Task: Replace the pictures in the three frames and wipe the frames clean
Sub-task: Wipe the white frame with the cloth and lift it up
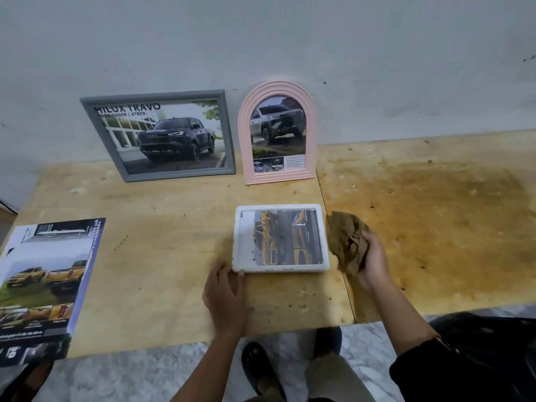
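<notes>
Frames counted: three, all on the plywood bench (174, 242). Two stand upright at the back, leaning on the grey wall (261, 39). One is a grey rectangular frame (179, 173) showing a dark pickup under the words "HILUX TRAVO". The other is a pink arched frame (280, 179) just to its right, showing a silver pickup. The two are close but apart.

The third, a white frame (240, 239), lies flat and face up in front of the pink one. It holds a page of yellow pickups, and dark specks show on its face.

Hands counted: two. The left hand (224, 291) lies palm down on the bench, fingers loosely bent and gripping nothing, with its fingertips touching the white frame's near left corner. The right hand (372, 259) is closed around one crumpled brown cloth (345, 242), held just beside the frame's right edge. Whether the cloth touches the frame cannot be told.

One loose printed sheet (43, 285) with yellow pickups lies at the bench's left end, overhanging the near edge. A broad brown stain (435, 221) covers the bench's right half.
</notes>
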A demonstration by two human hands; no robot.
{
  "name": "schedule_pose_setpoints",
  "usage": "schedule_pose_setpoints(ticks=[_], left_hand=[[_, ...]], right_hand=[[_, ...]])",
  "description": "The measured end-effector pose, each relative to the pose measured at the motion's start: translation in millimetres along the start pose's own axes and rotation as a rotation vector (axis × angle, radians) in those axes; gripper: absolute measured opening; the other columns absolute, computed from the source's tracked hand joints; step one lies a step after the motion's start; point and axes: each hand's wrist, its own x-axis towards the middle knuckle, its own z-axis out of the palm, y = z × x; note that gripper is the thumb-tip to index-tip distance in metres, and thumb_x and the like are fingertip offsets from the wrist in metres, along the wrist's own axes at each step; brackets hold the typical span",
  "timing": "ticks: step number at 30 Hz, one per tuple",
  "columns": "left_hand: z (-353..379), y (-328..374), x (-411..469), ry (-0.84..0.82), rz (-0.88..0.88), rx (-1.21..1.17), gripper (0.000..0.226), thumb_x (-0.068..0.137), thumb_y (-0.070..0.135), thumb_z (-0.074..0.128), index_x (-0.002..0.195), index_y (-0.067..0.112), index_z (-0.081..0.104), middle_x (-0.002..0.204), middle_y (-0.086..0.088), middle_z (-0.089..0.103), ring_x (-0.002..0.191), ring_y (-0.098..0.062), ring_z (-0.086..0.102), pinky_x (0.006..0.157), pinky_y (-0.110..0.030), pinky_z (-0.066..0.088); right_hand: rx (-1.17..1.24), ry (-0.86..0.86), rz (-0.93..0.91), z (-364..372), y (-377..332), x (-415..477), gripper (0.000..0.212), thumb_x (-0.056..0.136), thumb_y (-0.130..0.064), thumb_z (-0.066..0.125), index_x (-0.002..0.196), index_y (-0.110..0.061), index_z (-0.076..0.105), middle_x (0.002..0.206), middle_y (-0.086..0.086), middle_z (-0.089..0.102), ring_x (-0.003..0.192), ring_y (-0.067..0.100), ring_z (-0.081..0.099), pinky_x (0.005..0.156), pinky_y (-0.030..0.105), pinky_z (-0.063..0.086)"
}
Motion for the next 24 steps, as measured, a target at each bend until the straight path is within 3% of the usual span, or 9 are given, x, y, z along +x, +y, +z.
schedule_pose_setpoints(ticks=[4,8,12,14,16,18,20,22,24], left_hand=[[0.7,2.2,-1.3,0.013,0.014,0.018,0.053,0.086,0.049,0.035,0.108,0.008,0.063,0.123,-0.007,0.058,0.117,-0.027,0.052,0.096,-0.042,0.037],[3.3,0.2,-2.0,-0.031,0.046,0.102,0.058,0.09,0.046,0.029,0.12,0.007,0.058,0.13,-0.008,0.054,0.124,-0.027,0.048,0.102,-0.042,0.032],[3.1,1.0,-5.1,-0.089,0.05,0.132,0.066,0.091,0.05,0.017,0.137,0.011,0.045,0.145,-0.005,0.042,0.137,-0.019,0.032,0.112,-0.034,0.012],[3.7,0.9,-6.1,-0.096,0.044,0.123,0.067,0.091,0.051,0.015,0.14,0.013,0.04,0.148,-0.003,0.038,0.14,-0.016,0.027,0.114,-0.034,0.011],[4.6,0.8,-6.3,-0.091,0.039,0.12,0.066,0.091,0.05,0.017,0.14,0.013,0.041,0.148,-0.003,0.039,0.14,-0.015,0.027,0.114,-0.037,0.014],[5.5,1.4,-7.2,-0.081,0.036,0.109,0.064,0.091,0.049,0.02,0.138,0.013,0.043,0.146,-0.002,0.041,0.138,-0.016,0.031,0.113,-0.037,0.016],[6.3,1.5,-7.7,-0.061,0.04,0.096,0.061,0.091,0.048,0.025,0.136,0.013,0.046,0.144,-0.002,0.044,0.136,-0.017,0.035,0.111,-0.035,0.017],[7.2,2.3,-7.9,-0.041,0.046,0.094,0.057,0.091,0.045,0.03,0.134,0.012,0.05,0.141,-0.003,0.048,0.134,-0.017,0.039,0.109,-0.034,0.018],[8.2,3.9,-6.9,-0.021,0.041,0.083,0.055,0.091,0.043,0.034,0.131,0.012,0.052,0.138,-0.004,0.051,0.131,-0.018,0.043,0.107,-0.033,0.019]], right_hand=[[0.364,-0.186,0.117,16.0,-6.8,-7.7,0.038,0.093,-0.027,0.036,0.117,-0.006,0.057,0.108,0.015,0.062,0.097,0.029,0.06,0.083,0.039,0.053],[0.428,-0.244,0.159,26.0,-3.2,-19.8,0.035,0.089,-0.031,0.042,0.106,-0.006,0.059,0.099,0.015,0.061,0.092,0.028,0.058,0.071,0.035,0.057],[0.389,-0.251,0.176,30.7,-3.3,-22.1,0.047,0.096,-0.045,0.037,0.1,-0.005,0.06,0.091,0.018,0.071,0.096,0.03,0.059,0.075,0.041,0.055],[0.298,-0.249,0.169,32.2,-7.0,-17.4,0.048,0.097,-0.046,0.034,0.101,-0.007,0.061,0.088,0.015,0.072,0.095,0.029,0.061,0.076,0.041,0.056],[0.164,-0.198,0.114,37.3,-12.7,-9.3,0.044,0.098,-0.044,0.034,0.108,-0.01,0.06,0.1,0.013,0.069,0.097,0.027,0.062,0.076,0.042,0.055],[0.045,-0.138,0.0,41.8,-21.2,5.0,0.039,0.098,-0.042,0.038,0.116,-0.013,0.058,0.109,0.013,0.066,0.1,0.028,0.063,0.081,0.042,0.053],[-0.161,-0.048,-0.176,50.5,-31.5,17.5,0.033,0.094,-0.048,0.043,0.107,-0.025,0.06,0.11,0.011,0.065,0.1,0.028,0.062,0.088,0.047,0.051],[-0.441,0.01,-0.411,62.5,-38.9,23.5,0.03,0.092,-0.049,0.044,0.103,-0.027,0.06,0.111,0.009,0.064,0.1,0.024,0.059,0.089,0.038,0.047],[-0.676,0.043,-0.629,76.0,-40.3,25.9,0.031,0.099,-0.033,0.041,0.118,-0.013,0.055,0.113,0.012,0.062,0.097,0.022,0.056,0.078,0.025,0.039]])
